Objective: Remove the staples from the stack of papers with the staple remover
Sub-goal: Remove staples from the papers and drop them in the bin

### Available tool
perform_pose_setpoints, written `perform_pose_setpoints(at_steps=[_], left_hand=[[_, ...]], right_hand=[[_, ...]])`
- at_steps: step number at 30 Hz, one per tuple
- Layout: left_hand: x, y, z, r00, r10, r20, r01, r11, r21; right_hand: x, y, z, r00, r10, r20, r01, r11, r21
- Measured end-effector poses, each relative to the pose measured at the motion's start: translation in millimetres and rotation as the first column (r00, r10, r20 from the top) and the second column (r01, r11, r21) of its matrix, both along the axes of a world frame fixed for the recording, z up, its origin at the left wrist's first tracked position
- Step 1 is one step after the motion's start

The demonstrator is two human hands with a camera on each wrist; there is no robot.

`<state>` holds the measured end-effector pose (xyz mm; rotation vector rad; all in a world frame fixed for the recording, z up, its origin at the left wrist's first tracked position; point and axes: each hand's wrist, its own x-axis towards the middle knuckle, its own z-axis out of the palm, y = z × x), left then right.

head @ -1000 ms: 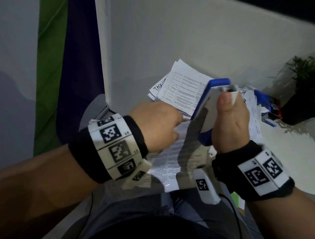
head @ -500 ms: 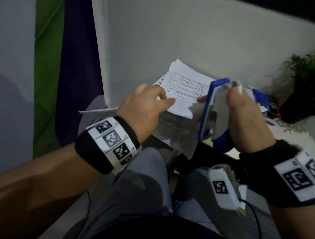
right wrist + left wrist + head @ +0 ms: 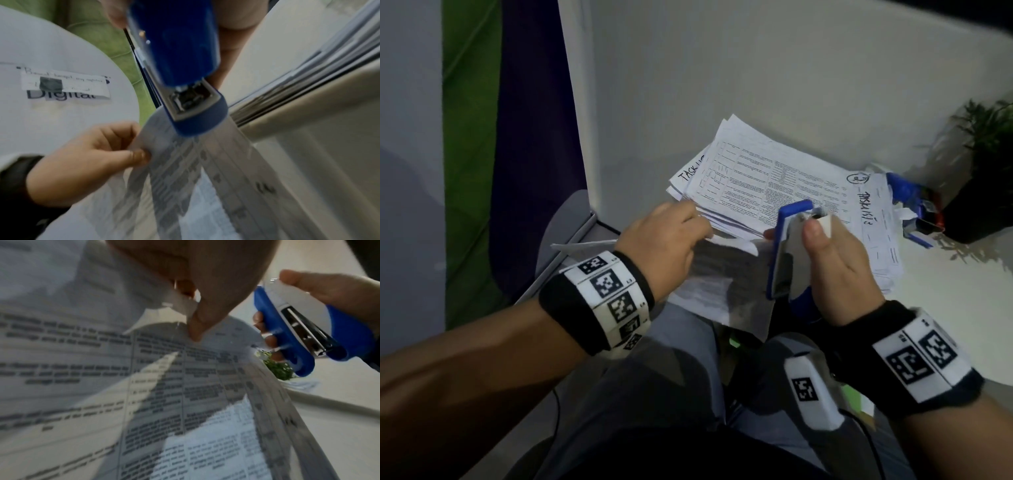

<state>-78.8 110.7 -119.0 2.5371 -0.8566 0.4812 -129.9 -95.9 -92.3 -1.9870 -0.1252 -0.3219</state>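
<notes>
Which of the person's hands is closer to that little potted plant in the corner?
Right. The right hand, holding the blue tool, is over the papers, nearer the plant. The left hand pinches sheets farther away, on the opposite side.

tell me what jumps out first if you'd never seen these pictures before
The blue and white staple remover stands out first, gripped upright in the right hand at the middle of the head view, with the thumb on its top. Just left of it, the left hand pinches the printed sheets held above the lap. Behind both, a fanned stack of papers lies on the white table.
</notes>
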Motion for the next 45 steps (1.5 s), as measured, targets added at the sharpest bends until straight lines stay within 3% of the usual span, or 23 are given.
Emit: perform_pose_setpoints(at_steps=[4, 6, 8, 12, 17, 21, 24, 30, 34, 37, 45], left_hand=[[22, 18, 14, 0.977, 0.170, -0.130, -0.172, 0.985, -0.004], [36, 38, 26, 0.944, 0.280, -0.174, -0.290, 0.956, -0.033], [47, 59, 39, 0.897, 0.396, -0.197, -0.413, 0.909, -0.056], [63, 104, 51, 0.745, 0.627, -0.226, -0.654, 0.754, -0.063], [77, 157, 27, 0.508, 0.805, -0.307, -0.859, 0.501, -0.108], [76, 157, -3, 0.413, 0.796, -0.443, -0.898, 0.436, -0.055], [74, 139, -26, 0.404, 0.775, -0.486, -0.903, 0.424, -0.074], [70, 123, -58, 0.398, 0.693, -0.601, -0.902, 0.414, -0.119], [63, 115, -65, 0.499, 0.580, -0.644, -0.845, 0.491, -0.212], [63, 116, -73, 0.551, 0.537, -0.639, -0.782, 0.600, -0.169], [77, 124, -87, 0.376, 0.669, -0.641, -0.809, 0.575, 0.126]], right_hand=[[26, 0, 17, 0.971, -0.228, -0.076, 0.240, 0.936, 0.258], [39, 1, 28, 0.952, -0.285, -0.113, 0.306, 0.858, 0.411], [51, 2, 28, 0.954, -0.249, -0.169, 0.301, 0.785, 0.542], [63, 8, 8, 0.959, -0.134, -0.250, 0.255, 0.795, 0.550], [65, 10, -18, 0.936, -0.199, -0.291, 0.332, 0.776, 0.536], [67, 9, -21, 0.941, -0.175, -0.291, 0.321, 0.741, 0.590], [68, 10, -23, 0.930, -0.161, -0.331, 0.334, 0.749, 0.573], [64, 15, -19, 0.946, -0.132, -0.296, 0.304, 0.678, 0.670], [64, 14, -24, 0.950, -0.055, -0.307, 0.258, 0.691, 0.675], [68, 9, -29, 0.946, -0.101, -0.307, 0.284, 0.712, 0.642], [70, 6, -30, 0.950, -0.072, -0.303, 0.266, 0.695, 0.668]])
